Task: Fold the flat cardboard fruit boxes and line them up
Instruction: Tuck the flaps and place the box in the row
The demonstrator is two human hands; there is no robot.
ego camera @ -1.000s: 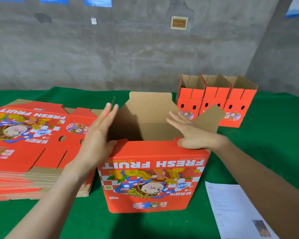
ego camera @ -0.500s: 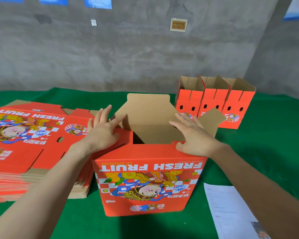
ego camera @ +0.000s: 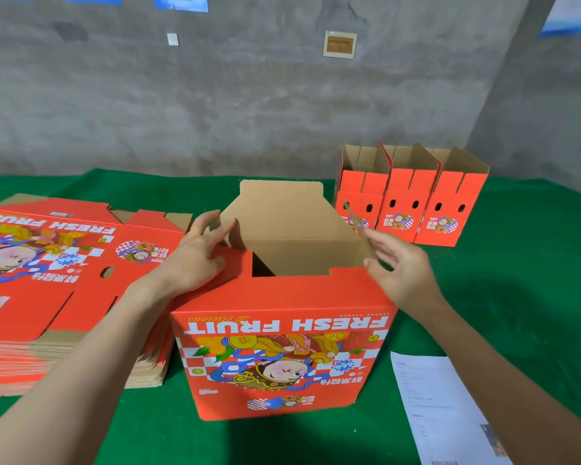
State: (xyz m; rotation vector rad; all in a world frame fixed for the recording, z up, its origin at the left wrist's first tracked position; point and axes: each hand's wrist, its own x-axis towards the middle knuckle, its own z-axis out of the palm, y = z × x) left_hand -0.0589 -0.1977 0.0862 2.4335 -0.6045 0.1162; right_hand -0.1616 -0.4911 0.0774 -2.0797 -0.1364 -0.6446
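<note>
Right now I'm looking down at a half-built box point(ego camera: 282, 347) standing upright in the middle of the green cloth point(ego camera: 524, 297). Its glossy red front faces me with the print upside down, and the plain brown corrugated inside is open at the top. My left hand point(ego camera: 197, 263) lies on the red side flap point(ego camera: 239, 263) at the box's top left edge — fingers straight and spread, thumb flat on the red face. My right hand point(ego camera: 401, 268) is at the top right corner, fingers straight and slightly apart, gripping nothing; whether it touches the cardboard I cannot tell. The tall back flap point(ego camera: 282, 209) stands up, a brown panel with cut corners. Just beside the box on the left sits a thick stack of flat boxes point(ego camera: 64, 283), red on top with layered brown edges. Behind to the right, three folded boxes point(ego camera: 413, 203) stand in a row, touching side by side, tops open, oval holes punched in their red fronts. A white sheet of paper point(ego camera: 443, 417) lies flat at the near right — matte and rectangular.
</note>
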